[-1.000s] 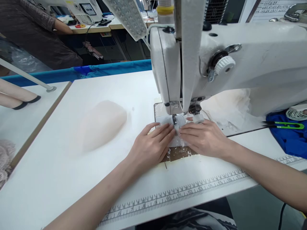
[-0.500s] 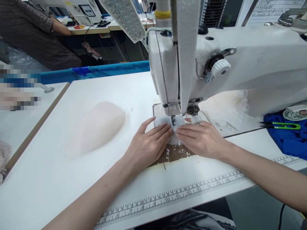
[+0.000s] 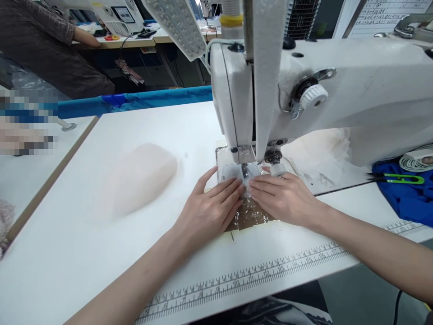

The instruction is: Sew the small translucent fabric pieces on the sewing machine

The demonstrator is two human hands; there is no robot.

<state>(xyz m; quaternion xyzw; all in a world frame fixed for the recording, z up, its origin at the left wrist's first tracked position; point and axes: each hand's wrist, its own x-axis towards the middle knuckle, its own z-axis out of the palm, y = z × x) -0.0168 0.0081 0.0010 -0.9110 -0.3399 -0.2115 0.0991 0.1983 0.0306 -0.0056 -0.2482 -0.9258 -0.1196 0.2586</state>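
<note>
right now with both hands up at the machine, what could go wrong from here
Fingers: the left hand and right hand have fingertips close to the presser foot, so a slip might bring one under it.

Fabric: the thin white piece looks sheer, so uneven pressure could pucker or skew it.

Snips: the green-handled snips have their dark tips toward the machine, so the right arm might catch them if it swings outward.
</note>
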